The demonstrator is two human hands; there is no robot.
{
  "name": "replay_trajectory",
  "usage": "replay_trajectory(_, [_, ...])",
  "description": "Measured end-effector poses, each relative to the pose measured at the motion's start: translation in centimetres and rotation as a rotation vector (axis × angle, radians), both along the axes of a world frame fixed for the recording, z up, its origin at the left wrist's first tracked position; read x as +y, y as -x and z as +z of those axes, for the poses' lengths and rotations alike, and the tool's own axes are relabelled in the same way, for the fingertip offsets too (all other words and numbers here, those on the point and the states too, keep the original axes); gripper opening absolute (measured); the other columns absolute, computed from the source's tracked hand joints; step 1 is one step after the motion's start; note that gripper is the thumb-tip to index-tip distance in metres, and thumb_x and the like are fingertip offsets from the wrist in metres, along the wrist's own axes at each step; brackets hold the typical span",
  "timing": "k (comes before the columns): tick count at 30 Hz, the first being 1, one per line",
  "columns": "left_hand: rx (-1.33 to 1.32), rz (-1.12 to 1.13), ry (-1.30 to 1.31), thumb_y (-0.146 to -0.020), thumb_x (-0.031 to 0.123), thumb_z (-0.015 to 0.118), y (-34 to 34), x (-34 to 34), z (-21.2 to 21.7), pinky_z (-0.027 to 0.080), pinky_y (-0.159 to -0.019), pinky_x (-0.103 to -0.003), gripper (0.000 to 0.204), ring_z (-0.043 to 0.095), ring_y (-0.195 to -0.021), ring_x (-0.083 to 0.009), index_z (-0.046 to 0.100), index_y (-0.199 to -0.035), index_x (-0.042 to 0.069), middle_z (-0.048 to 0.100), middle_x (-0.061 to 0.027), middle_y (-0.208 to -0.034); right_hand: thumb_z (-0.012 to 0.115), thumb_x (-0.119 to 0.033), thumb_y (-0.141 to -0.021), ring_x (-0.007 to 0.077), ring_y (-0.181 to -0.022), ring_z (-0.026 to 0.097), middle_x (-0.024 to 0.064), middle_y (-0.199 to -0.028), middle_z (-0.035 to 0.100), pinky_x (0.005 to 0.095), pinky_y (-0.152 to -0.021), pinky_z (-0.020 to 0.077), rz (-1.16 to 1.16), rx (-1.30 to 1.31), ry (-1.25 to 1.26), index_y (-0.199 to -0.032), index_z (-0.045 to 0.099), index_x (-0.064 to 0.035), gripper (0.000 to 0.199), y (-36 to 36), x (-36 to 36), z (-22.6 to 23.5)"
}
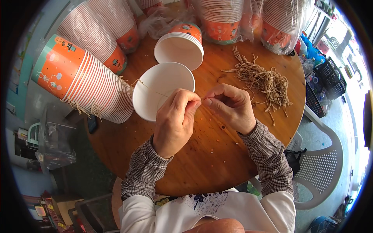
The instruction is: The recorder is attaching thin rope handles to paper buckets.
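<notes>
My left hand point(176, 120) and my right hand point(232, 106) meet above the middle of the table, each with thumb and forefinger pinched. A thin strand point(162, 94) runs from behind my left hand across a white paper bucket point(161, 79). Whatever sits between my right fingertips is too small to make out. That bucket lies tilted with its mouth toward me, just beyond my left hand; a piece of brown twine point(138, 81) hangs at its left rim. To the right, past my right hand, lies a loose heap of brown twine point(268, 83).
Nested orange buckets point(83, 81) lean at the left, twine ends on their rims. Another short stack point(180, 44) lies behind. Plastic-wrapped stacks point(221, 23) line the far side of the round wooden table point(194, 163). A white chair point(318, 163) and black crates point(330, 79) stand right.
</notes>
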State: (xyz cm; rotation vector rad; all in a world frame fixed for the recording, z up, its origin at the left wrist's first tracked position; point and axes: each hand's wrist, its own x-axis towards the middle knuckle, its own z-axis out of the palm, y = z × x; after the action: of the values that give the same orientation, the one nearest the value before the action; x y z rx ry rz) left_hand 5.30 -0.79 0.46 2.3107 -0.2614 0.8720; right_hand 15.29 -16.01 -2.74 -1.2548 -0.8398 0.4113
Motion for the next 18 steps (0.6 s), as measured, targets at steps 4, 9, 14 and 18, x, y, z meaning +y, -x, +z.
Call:
replay_trajectory(4, [-0.112,-0.089,-0.124,-0.079,-0.009,0.057,0.0,-0.1,0.7,0.050,-0.072,-0.037,0.013,0.064,-0.081,-0.0280,0.054,-0.079,0.004,0.063,-0.0095,-0.089,0.061,-0.003,-0.094,0.0055,-0.074,0.059,0.0004,-0.080,0.063,0.0206,-0.065,0.0488,-0.310,-0.008,-0.103,-0.097,0.063,0.0002,0.005,-2.5,0.0,-1.6])
replay_trajectory(9, [-0.108,-0.316,-0.296,-0.070,0.006,0.060,1.3,-0.4,1.4,0.047,-0.072,-0.033,0.014,0.052,-0.063,-0.0219,0.048,-0.063,0.008,0.051,-0.0057,-0.065,0.061,-0.004,-0.095,0.0074,-0.079,0.062,0.0025,-0.089,0.065,0.0220,-0.070,0.0509,-0.452,0.069,-0.358,-0.101,0.061,0.0007,0.007,-6.5,0.4,-3.5])
replay_trajectory(14, [0.016,0.239,-0.414,-0.080,0.029,0.076,0.4,0.5,0.1,0.048,-0.081,-0.041,0.048,0.059,-0.080,-0.0305,0.056,-0.115,0.002,0.061,-0.0090,-0.087,0.061,-0.002,-0.095,0.0064,-0.085,0.061,0.0022,-0.093,0.067,0.0224,-0.077,0.0505,-0.371,0.032,-0.337,-0.101,0.060,0.0013,0.007,-5.3,1.8,-5.0])
replay_trajectory(18, [0.253,0.316,-0.400,-0.079,0.014,0.076,0.8,1.4,-1.9,0.050,-0.074,-0.042,0.047,0.065,-0.086,-0.0345,0.057,-0.121,0.003,0.067,-0.0148,-0.102,0.059,-0.006,-0.096,0.0097,-0.086,0.063,0.0060,-0.093,0.069,0.0248,-0.079,0.0522,-0.201,0.234,-0.254,-0.099,0.058,0.0017,0.008,-2.5,2.9,-5.4])
